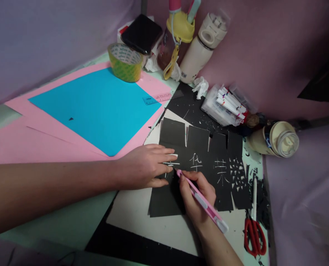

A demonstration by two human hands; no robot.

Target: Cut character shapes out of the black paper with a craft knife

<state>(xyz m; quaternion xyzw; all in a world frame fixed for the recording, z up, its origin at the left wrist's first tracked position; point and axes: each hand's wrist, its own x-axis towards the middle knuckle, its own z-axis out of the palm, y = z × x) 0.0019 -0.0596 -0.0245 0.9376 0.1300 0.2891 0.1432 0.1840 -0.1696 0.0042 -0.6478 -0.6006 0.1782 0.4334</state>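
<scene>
A sheet of black paper (205, 162) with cut-out characters and small triangles lies on a pale cutting board (136, 210). My left hand (144, 166) rests flat on the paper's left part, fingers stretched out beside a cut-out character. My right hand (196, 199) is closed around a pink craft knife (203, 201), held like a pen. The knife's tip touches the black paper just right of my left fingertips.
Blue paper (98, 107) lies on pink sheets (28, 144) at the left. A tape roll (124, 61), bottles (200, 48), a black case (141, 34) and a marker box (226, 105) stand behind. A toppled bottle (277, 139) and red-handled scissors (254, 225) are at the right.
</scene>
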